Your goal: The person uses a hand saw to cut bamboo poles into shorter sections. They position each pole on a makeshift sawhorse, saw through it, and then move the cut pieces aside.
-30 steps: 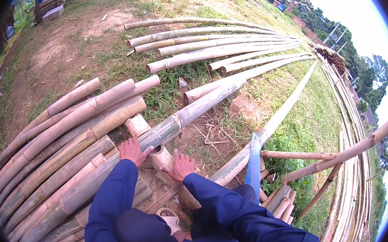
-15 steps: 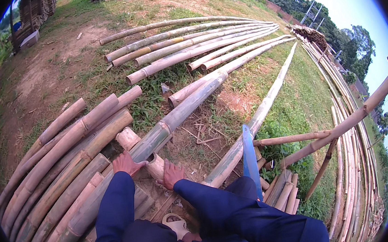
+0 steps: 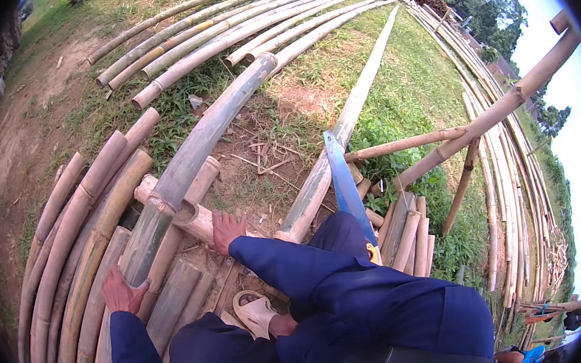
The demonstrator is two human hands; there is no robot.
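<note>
A thick grey-green bamboo pole [image 3: 194,152] slants from the middle ground down toward my left side. My left hand [image 3: 124,291] grips it near the lower part, thumb apart on top and some fingers hidden by the pole. Under the pole, crosswise, lies a short pale bamboo piece [image 3: 197,222] with a hollow opening showing beside the pole. Around its right end my right hand [image 3: 228,232] is curled, the fingertips on top. A handsaw [image 3: 346,183] with a blue blade leans upright by my right knee, its orange-and-white handle down; neither hand touches it.
Cut bamboo lengths [image 3: 86,220] lie side by side at my left. Long poles [image 3: 222,28] fan out ahead, and more [image 3: 510,162] line the right. A slanted bamboo frame [image 3: 485,112] stands close on my right, above a short stack [image 3: 405,233]. My sandalled foot [image 3: 253,312] is below.
My left hand has slid back along the pole, away from the short piece. My right hand stays on that piece. The whole view has shifted, with the scene moving left and up.
</note>
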